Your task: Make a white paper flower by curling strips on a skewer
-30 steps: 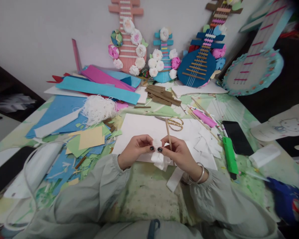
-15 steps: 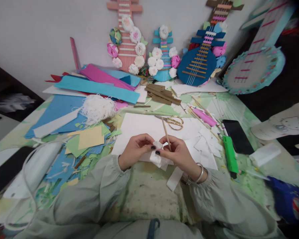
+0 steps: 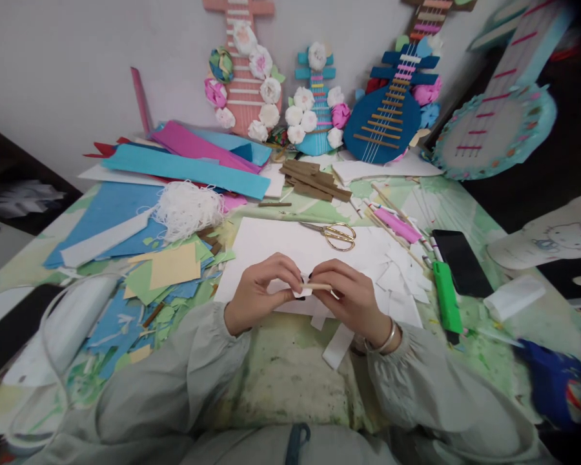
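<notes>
My left hand [image 3: 268, 289] pinches a small piece of white paper [image 3: 302, 292] between thumb and fingers. Close beside it, my right hand [image 3: 349, 296] is closed on a thin wooden stick [image 3: 318, 286], which lies nearly level with its tip against the paper. The fingers hide part of both. Beneath the hands lies a white sheet [image 3: 261, 242], with gold-handled scissors [image 3: 339, 236] on it. Small cut white paper pieces [image 3: 399, 278] are scattered on the sheet's right side. A white strip [image 3: 338, 347] lies below my right wrist.
Paper lutes with paper flowers lean on the wall, among them a dark blue lute [image 3: 383, 132]. At left are a heap of white string [image 3: 188, 212] and coloured scraps [image 3: 174, 266]. A green cutter [image 3: 446, 297], a phone [image 3: 462, 261] and a tumbler [image 3: 552, 232] are at right.
The stick has tipped from nearly upright to nearly level, its tip now at the white paper. My right hand has turned with it, and less of the paper shows.
</notes>
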Tool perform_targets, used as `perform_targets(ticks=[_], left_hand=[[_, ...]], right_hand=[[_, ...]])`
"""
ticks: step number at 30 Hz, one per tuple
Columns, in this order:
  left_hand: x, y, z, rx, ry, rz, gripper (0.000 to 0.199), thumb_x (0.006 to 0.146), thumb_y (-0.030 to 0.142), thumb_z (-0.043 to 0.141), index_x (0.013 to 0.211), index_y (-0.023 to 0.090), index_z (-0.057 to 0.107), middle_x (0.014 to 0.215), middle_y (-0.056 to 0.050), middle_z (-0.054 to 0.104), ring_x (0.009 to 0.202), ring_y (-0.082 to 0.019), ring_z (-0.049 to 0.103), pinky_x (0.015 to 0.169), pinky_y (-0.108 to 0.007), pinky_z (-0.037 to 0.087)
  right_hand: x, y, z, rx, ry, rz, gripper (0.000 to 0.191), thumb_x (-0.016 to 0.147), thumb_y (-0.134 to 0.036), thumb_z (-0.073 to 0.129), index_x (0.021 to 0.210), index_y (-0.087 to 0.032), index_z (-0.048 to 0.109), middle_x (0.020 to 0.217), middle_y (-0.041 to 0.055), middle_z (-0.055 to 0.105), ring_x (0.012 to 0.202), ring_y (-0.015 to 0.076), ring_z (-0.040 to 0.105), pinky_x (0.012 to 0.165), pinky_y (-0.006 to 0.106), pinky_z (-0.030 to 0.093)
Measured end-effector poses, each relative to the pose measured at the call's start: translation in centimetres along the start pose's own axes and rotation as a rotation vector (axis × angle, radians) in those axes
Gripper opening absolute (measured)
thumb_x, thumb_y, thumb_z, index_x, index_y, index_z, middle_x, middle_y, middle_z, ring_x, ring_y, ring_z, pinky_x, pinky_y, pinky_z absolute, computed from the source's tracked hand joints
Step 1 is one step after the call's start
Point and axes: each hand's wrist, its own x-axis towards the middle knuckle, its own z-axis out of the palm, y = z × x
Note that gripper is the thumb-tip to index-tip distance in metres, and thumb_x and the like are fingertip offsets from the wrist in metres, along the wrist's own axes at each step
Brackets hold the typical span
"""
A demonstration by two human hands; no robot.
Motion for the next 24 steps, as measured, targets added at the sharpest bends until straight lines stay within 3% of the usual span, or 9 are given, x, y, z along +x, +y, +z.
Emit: perform_targets(ticks=[4, 8, 16, 20, 24], left_hand=[[0.4, 0.7, -0.1, 0.103, -0.007, 0.109, 0.009, 0.072, 0.014, 0.069, 0.065, 0.020, 0.070, 0.072, -0.006, 0.062, 0.078, -0.018, 0.055, 0.073, -0.034, 0.045], [0.4, 0.8, -0.1, 0.155, -0.025, 0.132, 0.009, 0.071, 0.013, 0.069, 0.066, 0.020, 0.071, 0.072, -0.006, 0.062, 0.078, -0.018, 0.055, 0.074, -0.034, 0.045], [0.1, 0.5, 0.3, 0.221, -0.007, 0.118, 0.015, 0.071, 0.015, 0.070, 0.085, 0.020, 0.072, 0.074, -0.007, 0.064, 0.077, -0.018, 0.056, 0.072, -0.033, 0.046], [0.0, 0.2, 0.2, 0.160, 0.038, 0.047, 0.007, 0.071, 0.019, 0.070, 0.078, 0.018, 0.072, 0.072, -0.007, 0.063, 0.075, -0.018, 0.056, 0.071, -0.032, 0.045], [0.0, -0.3, 0.2, -0.019, 0.050, -0.160, 0.012, 0.069, 0.024, 0.073, 0.073, 0.014, 0.068, 0.074, -0.007, 0.063, 0.074, -0.017, 0.057, 0.071, -0.030, 0.045]], right_hand=[[-0.2, 0.1, -0.2, -0.098, 0.033, -0.121, 0.015, 0.084, -0.012, 0.051, 0.086, -0.020, 0.063, 0.086, 0.0063, 0.063, 0.077, 0.0119, 0.059, 0.065, 0.022, 0.047], [-0.3, 0.2, -0.2, -0.109, 0.043, -0.128, 0.015, 0.085, -0.012, 0.051, 0.087, -0.021, 0.063, 0.086, 0.0062, 0.064, 0.075, 0.0116, 0.060, 0.064, 0.022, 0.048], [-0.4, 0.4, 0.0, -0.046, 0.004, -0.123, 0.016, 0.084, -0.012, 0.051, 0.091, -0.020, 0.063, 0.087, 0.0070, 0.064, 0.075, 0.0123, 0.060, 0.062, 0.023, 0.048], [-0.2, 0.2, 0.2, 0.049, -0.019, -0.059, 0.013, 0.084, -0.016, 0.053, 0.089, -0.019, 0.064, 0.085, 0.0073, 0.064, 0.076, 0.0131, 0.059, 0.064, 0.024, 0.047], [-0.1, -0.2, 0.7, 0.152, -0.042, 0.158, 0.013, 0.084, -0.027, 0.056, 0.080, -0.018, 0.064, 0.076, 0.0042, 0.061, 0.059, 0.0098, 0.049, 0.053, 0.023, 0.039]])
